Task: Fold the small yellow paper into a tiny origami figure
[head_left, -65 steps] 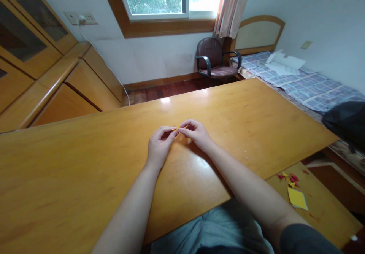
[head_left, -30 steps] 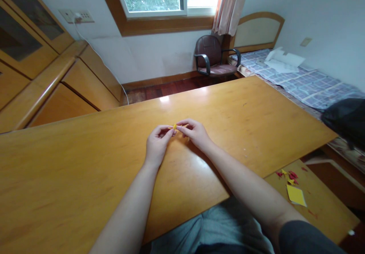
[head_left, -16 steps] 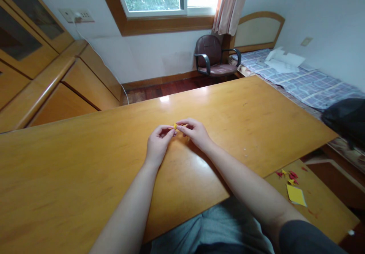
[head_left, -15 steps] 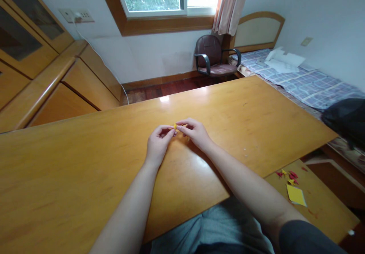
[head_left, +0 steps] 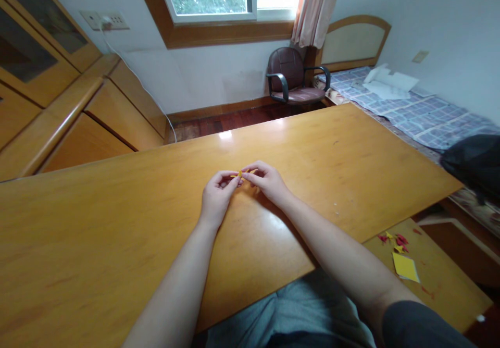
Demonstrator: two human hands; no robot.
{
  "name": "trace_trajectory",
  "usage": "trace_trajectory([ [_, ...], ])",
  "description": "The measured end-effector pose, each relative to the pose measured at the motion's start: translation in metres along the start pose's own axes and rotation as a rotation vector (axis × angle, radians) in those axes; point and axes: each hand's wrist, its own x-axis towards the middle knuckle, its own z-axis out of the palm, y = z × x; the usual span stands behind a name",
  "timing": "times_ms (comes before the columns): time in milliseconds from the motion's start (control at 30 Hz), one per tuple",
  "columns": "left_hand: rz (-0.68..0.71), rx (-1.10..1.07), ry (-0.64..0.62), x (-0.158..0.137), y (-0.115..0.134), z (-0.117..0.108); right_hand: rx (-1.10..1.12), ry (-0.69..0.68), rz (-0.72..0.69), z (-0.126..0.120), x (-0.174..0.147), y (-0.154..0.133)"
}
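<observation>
Between my fingertips is a small folded piece of yellow paper (head_left: 240,173), just above the wooden table (head_left: 136,223). My left hand (head_left: 219,194) pinches it from the left with thumb and index finger. From the right, the thumb and index finger of my right hand (head_left: 269,181) close on its other side. The fingers cover much of the paper, so its full shape is hidden.
On a lower wooden surface (head_left: 449,280) at the right lie a stack of yellow paper squares (head_left: 406,267) and several small red and yellow folded pieces (head_left: 400,241). A brown armchair (head_left: 289,74) and a bed (head_left: 414,108) with a black bag (head_left: 474,163) stand beyond the table.
Both hands stay in the same place with the yellow paper between them. Only a very slight shift of the fingers and paper shows.
</observation>
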Motion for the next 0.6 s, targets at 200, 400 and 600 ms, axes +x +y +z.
trace_trajectory([
  [200, 0.015, 0.014, 0.016, -0.0018, 0.0037, 0.0013, 0.016, -0.002, 0.016, 0.0, -0.0001, 0.0],
  [400, 0.029, 0.036, 0.026, -0.0028, 0.007, 0.002, 0.037, -0.014, 0.034, 0.0003, -0.0012, -0.0047],
  [600, 0.018, 0.031, 0.009, -0.0022, 0.0053, 0.0009, 0.003, 0.001, 0.002, -0.0008, -0.0013, -0.0034],
])
